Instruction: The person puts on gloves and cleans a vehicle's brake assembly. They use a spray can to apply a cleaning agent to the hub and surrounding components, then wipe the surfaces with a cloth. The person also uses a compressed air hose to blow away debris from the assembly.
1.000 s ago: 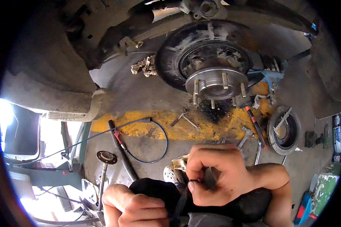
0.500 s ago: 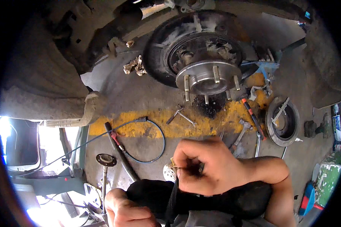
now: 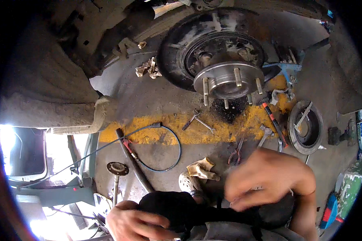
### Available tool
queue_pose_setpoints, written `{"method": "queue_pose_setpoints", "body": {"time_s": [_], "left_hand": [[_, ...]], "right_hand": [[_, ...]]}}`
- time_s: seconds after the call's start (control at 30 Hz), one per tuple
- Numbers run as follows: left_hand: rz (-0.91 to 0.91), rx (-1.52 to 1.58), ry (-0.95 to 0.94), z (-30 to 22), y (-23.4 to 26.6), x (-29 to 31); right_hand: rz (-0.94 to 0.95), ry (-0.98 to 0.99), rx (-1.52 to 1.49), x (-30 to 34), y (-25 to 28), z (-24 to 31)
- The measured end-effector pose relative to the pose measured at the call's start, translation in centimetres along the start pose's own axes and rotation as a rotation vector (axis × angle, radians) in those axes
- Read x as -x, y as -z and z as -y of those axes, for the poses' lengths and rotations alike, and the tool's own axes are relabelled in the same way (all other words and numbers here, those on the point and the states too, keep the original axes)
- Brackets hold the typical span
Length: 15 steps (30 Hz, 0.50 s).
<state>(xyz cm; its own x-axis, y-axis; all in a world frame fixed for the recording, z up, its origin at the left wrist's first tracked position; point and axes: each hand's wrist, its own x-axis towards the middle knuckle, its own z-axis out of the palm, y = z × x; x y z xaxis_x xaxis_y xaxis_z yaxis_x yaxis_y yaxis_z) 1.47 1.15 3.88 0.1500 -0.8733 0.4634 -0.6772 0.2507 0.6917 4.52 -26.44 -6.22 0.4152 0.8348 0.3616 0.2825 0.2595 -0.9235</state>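
Note:
My left hand (image 3: 136, 221) rests low at the left, beside the black cloth over my lap (image 3: 167, 209). Its fingers lie apart and loosely bent, and I see nothing in them. On the right, my right hand (image 3: 271, 176) hovers over my knee, its fingers smeared by motion. Whether it holds anything does not show. A cream work glove (image 3: 202, 168) lies on the floor just ahead, by my pale clog (image 3: 188, 182). Close to the right hand are pliers (image 3: 235, 154) with red handles and a hammer (image 3: 265, 134), partly covered by that hand.
Ahead stands a wheel hub (image 3: 229, 80) with studs, before a dark backing plate (image 3: 175, 60). A brake disc (image 3: 305, 127) lies at the right, near a red-and-black handled tool (image 3: 275, 125). Wrenches (image 3: 199, 119), a looped blue cable (image 3: 180, 148) and a flanged axle shaft (image 3: 117, 168) are further left.
My right hand has moved right from mid-lap, away from a dark strap it was closed around. My left hand's fingers have spread. The glove and pliers have come into sight.

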Motion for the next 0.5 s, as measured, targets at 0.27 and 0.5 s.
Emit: {"method": "queue_pose_setpoints", "body": {"time_s": [0.27,0.5], "left_hand": [[0.316,0.6,-0.182,1.0,-1.8,-1.5],[0.724,0.506,-0.314,-3.8,1.2,-5.3]], "right_hand": [[0.561,0.513,0.009,2.5,-0.4,10.6],[0.372,0.715,0.406,6.7,-4.0,12.9]]}}
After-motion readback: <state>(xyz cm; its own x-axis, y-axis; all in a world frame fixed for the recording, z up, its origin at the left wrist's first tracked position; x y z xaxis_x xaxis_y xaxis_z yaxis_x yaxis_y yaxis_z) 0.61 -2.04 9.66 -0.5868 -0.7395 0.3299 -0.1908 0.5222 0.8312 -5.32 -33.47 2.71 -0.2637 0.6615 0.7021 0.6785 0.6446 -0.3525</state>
